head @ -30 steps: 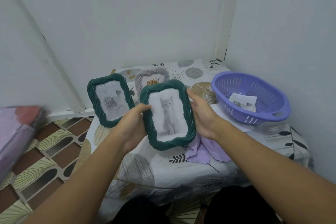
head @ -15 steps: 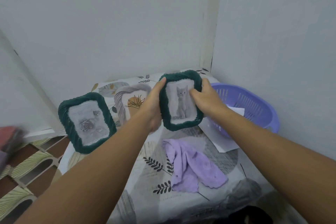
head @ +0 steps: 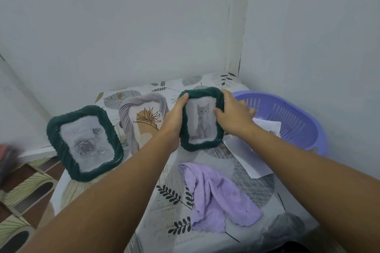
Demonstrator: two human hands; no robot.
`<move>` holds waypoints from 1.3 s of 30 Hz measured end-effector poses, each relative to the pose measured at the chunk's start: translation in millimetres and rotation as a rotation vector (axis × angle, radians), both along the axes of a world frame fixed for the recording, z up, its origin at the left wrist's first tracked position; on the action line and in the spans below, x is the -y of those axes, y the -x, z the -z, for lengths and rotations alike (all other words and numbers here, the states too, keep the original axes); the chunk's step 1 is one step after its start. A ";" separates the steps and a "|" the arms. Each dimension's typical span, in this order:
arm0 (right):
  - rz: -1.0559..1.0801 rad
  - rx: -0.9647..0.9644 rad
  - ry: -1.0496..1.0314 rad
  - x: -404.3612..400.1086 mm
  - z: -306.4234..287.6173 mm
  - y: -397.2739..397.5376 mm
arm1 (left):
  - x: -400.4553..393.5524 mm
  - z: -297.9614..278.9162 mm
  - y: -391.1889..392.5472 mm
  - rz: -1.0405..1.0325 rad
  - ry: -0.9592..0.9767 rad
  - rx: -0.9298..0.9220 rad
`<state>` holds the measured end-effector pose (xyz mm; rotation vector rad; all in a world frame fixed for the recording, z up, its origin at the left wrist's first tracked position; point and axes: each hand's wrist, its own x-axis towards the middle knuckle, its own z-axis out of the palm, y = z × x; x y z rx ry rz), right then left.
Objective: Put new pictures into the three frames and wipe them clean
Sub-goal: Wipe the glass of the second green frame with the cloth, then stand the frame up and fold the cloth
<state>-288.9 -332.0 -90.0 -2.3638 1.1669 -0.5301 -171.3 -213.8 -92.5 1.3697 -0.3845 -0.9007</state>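
A dark green frame with a kitten picture (head: 201, 121) stands upright near the back of the table. My left hand (head: 174, 121) grips its left edge and my right hand (head: 232, 117) grips its right edge. To its left stands a pale grey frame with a line-drawn plant picture (head: 144, 121). Further left, at the table's edge, stands a second dark green frame with a rose picture (head: 85, 142). A crumpled lilac cloth (head: 216, 197) lies on the table in front of the kitten frame.
A lilac plastic basket (head: 287, 117) with paper inside sits at the back right against the wall. A white sheet of paper (head: 246, 158) lies beside it. The table has a leaf-patterned cover (head: 164, 211). Walls close off the back and right; patterned floor lies left.
Both hands carried the kitten frame away from me toward the back of the table, where it now stands beside the grey frame. The view shifted right and closer.
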 end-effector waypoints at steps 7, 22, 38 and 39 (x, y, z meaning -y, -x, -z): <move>-0.032 0.017 0.083 4.8 2.4 -0.4 | 6.8 1.2 -1.1 -0.080 -0.070 0.033; -0.029 0.005 0.142 4.3 7.1 -4.1 | 3.5 12.7 -0.4 -0.412 -0.111 0.878; -0.088 0.223 0.359 -46.3 19.7 21.6 | -50.9 11.6 11.5 -0.370 -0.182 1.401; -0.176 0.253 0.314 -53.7 23.8 25.9 | -59.3 13.2 16.5 -0.328 -0.181 1.399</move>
